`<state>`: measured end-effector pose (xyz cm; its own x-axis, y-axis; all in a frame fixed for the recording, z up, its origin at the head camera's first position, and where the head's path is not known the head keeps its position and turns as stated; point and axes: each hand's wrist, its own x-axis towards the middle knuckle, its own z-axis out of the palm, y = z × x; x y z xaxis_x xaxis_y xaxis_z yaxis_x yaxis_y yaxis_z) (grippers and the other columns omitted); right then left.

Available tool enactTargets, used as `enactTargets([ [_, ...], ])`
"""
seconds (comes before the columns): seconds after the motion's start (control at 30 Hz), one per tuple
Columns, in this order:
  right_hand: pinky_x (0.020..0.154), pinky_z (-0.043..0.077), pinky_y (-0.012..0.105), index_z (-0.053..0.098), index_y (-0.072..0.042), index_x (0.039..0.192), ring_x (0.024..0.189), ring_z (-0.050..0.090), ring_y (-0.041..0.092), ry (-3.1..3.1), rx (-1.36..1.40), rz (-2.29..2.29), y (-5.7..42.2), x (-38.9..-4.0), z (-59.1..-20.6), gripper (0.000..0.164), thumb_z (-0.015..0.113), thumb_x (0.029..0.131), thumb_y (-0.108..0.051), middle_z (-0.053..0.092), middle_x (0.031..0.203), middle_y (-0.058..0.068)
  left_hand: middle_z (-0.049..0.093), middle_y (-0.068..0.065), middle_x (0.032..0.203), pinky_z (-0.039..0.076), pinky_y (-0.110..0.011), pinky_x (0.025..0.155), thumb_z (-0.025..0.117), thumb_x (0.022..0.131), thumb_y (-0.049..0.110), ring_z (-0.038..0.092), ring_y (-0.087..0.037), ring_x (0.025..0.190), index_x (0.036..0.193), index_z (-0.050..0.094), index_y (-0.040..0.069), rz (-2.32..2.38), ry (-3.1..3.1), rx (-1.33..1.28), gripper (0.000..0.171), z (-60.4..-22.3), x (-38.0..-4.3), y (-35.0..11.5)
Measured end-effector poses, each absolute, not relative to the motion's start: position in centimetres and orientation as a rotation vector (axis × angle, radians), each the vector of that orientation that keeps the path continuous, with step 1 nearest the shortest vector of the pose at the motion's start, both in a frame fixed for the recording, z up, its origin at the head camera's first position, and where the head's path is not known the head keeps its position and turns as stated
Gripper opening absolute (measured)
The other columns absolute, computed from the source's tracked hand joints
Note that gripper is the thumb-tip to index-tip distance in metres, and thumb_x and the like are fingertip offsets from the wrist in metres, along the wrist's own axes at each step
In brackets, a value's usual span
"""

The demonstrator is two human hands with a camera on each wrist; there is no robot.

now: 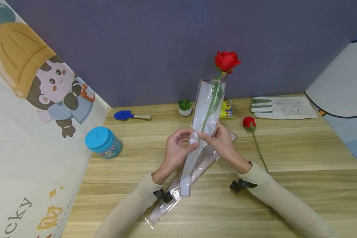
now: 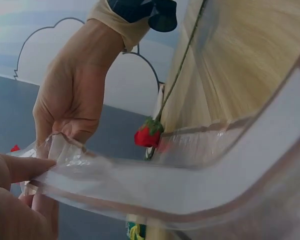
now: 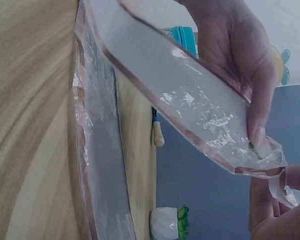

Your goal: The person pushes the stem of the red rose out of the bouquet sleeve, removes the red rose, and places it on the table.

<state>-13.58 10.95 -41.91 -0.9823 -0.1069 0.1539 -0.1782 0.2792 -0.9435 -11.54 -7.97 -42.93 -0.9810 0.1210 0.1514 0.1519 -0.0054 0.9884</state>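
Observation:
A red rose (image 1: 227, 61) stands out of the top of a clear flower sleeve (image 1: 200, 104) with a white backing and pinkish-brown edges. Its green stem runs down inside the plastic. At the sleeve's gathered middle, my left hand (image 1: 177, 148) pinches the plastic between thumb and fingers. Opposite it, my right hand (image 1: 222, 140) grips the other side, thumb across the front near the stem. Below the hands the sleeve's lower tail (image 3: 170, 75) bends down toward the table. A second sleeve (image 1: 163, 206) lies slantwise on the wood underneath.
Another red rose (image 1: 249, 123) lies right of the hands, near a pair of white gloves (image 1: 294, 107). Along the back are a yellow packet (image 1: 227, 109), a small potted succulent (image 1: 184, 107) and a blue toy shovel (image 1: 131, 115). A blue lidded jar (image 1: 104, 142) stands at left.

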Motion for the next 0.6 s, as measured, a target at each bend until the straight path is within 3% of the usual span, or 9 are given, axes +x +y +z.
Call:
enactTargets([
  [0.23, 0.069, 0.062, 0.024, 0.06, 0.002, 0.124, 0.079, 0.069, 0.006, -2.427, 0.243, 1.931, 11.5, -14.0, -41.5, 0.039, 0.077, 0.094, -0.017, 0.072, 0.108, 0.022, 0.07, -0.023, 0.124, 0.06, -0.022, 0.094, 0.08, 0.08, -0.009, 0.07, -0.021, 0.102, 0.132, 0.059, -0.004, -2.13, -2.385, -0.323, 0.057, -43.1, -11.0, -8.3],
  [0.37, 0.069, 0.064, 0.028, 0.06, 0.003, 0.125, 0.077, 0.071, 0.008, -2.418, 0.275, 1.975, 11.5, -14.0, -41.3, 0.04, 0.077, 0.094, -0.017, 0.072, 0.11, 0.026, 0.068, -0.026, 0.128, 0.062, -0.027, 0.096, 0.078, 0.081, -0.01, 0.07, -0.033, 0.11, 0.137, 0.055, -0.004, -2.134, -2.433, -0.391, 0.06, -42.9, -11.0, -8.5],
  [0.6, 0.071, 0.064, 0.028, 0.061, 0.001, 0.127, 0.082, 0.071, 0.008, -2.418, 0.324, 1.969, 11.4, -14.1, -41.2, 0.04, 0.076, 0.095, -0.017, 0.072, 0.112, 0.025, 0.069, -0.026, 0.131, 0.063, -0.032, 0.095, 0.078, 0.085, -0.004, 0.07, -0.037, 0.115, 0.14, 0.053, -0.002, -2.138, -2.467, -0.427, 0.061, -42.1, -11.6, -8.6],
])
